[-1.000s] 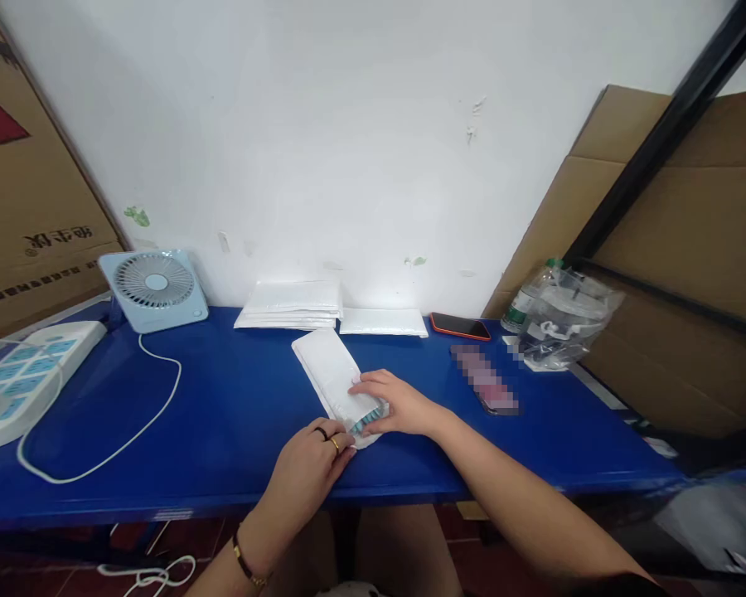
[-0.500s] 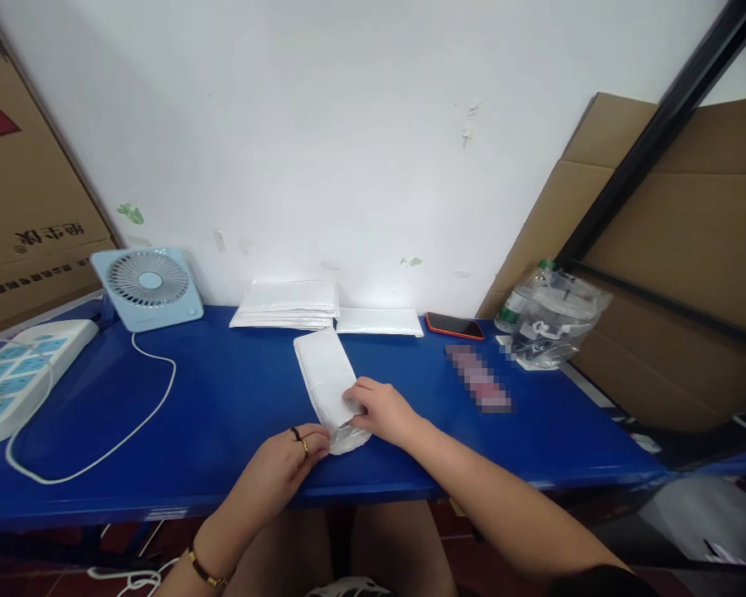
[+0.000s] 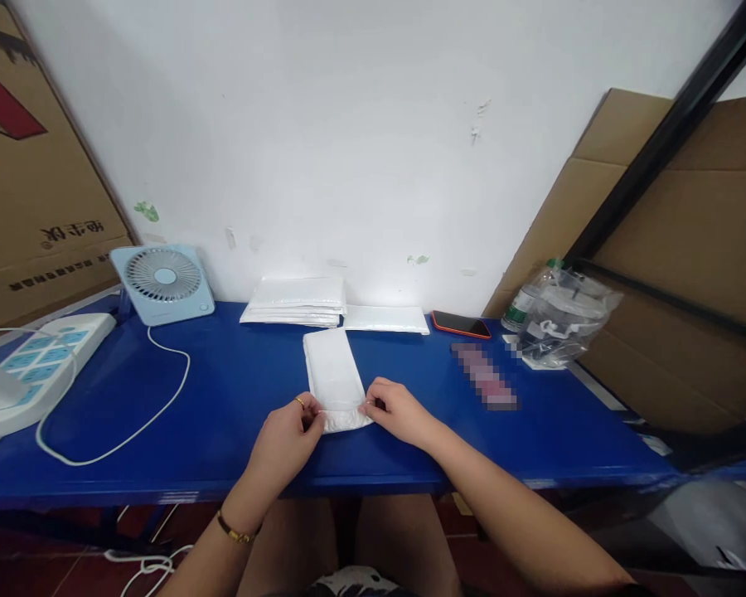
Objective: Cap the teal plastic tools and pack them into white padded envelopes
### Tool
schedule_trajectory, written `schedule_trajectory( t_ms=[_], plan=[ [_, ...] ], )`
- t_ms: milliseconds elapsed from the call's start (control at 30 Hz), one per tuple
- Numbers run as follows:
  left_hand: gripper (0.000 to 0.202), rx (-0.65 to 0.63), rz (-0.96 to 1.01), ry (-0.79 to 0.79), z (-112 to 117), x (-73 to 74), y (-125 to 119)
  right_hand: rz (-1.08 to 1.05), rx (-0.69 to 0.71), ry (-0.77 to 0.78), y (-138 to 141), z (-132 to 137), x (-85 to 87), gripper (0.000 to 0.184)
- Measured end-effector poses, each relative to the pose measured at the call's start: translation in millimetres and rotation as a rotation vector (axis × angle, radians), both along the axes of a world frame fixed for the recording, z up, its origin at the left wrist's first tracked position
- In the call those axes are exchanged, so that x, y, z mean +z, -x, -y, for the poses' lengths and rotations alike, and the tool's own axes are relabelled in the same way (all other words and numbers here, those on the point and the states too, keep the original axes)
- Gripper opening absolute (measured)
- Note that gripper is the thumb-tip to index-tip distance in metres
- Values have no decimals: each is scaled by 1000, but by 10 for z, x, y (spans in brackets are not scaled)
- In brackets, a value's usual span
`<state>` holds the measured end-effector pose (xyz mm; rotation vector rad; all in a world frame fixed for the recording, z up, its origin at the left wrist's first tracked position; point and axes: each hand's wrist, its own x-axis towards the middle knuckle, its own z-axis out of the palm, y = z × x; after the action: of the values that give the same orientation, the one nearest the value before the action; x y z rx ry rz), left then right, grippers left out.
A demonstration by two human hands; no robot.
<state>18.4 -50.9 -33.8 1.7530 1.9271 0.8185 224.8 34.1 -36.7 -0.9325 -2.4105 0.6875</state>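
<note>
A white padded envelope [image 3: 334,375] lies lengthwise on the blue table [image 3: 236,398], its near end towards me. My left hand [image 3: 286,435] pinches the left corner of that near end. My right hand [image 3: 398,410] pinches the right corner. Both hands are closed on the envelope's flap edge. Nothing of the envelope's contents shows now.
A stack of white envelopes [image 3: 293,301] and a flat one [image 3: 385,319] lie by the wall. A small blue fan [image 3: 163,283] with its white cable, a power strip [image 3: 34,369], a red-edged phone [image 3: 461,324], a blurred flat object [image 3: 485,377] and a plastic-wrapped bottle [image 3: 556,315] stand around.
The blue item at the envelope's mouth has gone out of sight. The envelope has turned straighter, and both hands have moved to pinch its near corners.
</note>
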Motion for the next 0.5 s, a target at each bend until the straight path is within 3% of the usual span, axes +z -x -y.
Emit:
schedule_trajectory(
  t_ms=[67,133,267,400,500],
  plan=[
    [11,18,10,33,-75,4,2,7,-65,-122,11,48,9,8],
    [9,28,48,42,-129,-8,22,13,-71,-334,0,132,44,17],
    [6,39,295,84,-191,-74,90,155,116,-710,59,307,71,31],
    [13,23,634,167,-198,-78,132,231,127,-891,247,341,-13,21],
    [20,15,811,213,-145,-16,159,208,141,-913,323,320,2,22]
  ],
)
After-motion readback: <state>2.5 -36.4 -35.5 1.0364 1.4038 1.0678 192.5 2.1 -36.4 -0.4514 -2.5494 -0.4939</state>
